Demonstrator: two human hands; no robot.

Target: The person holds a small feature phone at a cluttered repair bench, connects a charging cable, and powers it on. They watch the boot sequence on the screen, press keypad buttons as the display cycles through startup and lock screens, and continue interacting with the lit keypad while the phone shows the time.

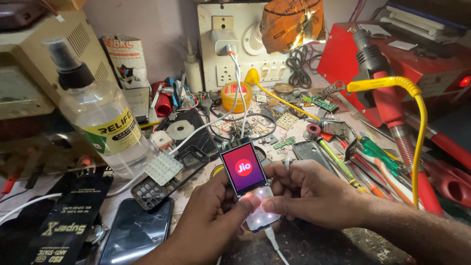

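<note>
Pink-lit screen aglow, the bare phone (248, 184) is pinched between left hand (211, 223) and right hand (309, 194), apparently mid power-on test; pressing its keypad wants steady thumbs.

We see a small phone board (251, 191) whose lit screen (243, 169) shades from magenta to deep purple around a red disc with white lettering; its keypad end glows white. A white cable (234, 98) runs to a cream socket panel (230, 44). A clear spray bottle (100, 118) carries a black nozzle and a yellow label with a green corner. A roll of yellow tape (236, 96) shows a red core. A bright yellow cord (417, 127) crosses a red case (392, 64). Screwdrivers (378, 152) have green and red handles. A black mat (68, 216) bears gold print. A dark phone (137, 230) gleams grey-blue beside a white key grid (163, 168).
</note>
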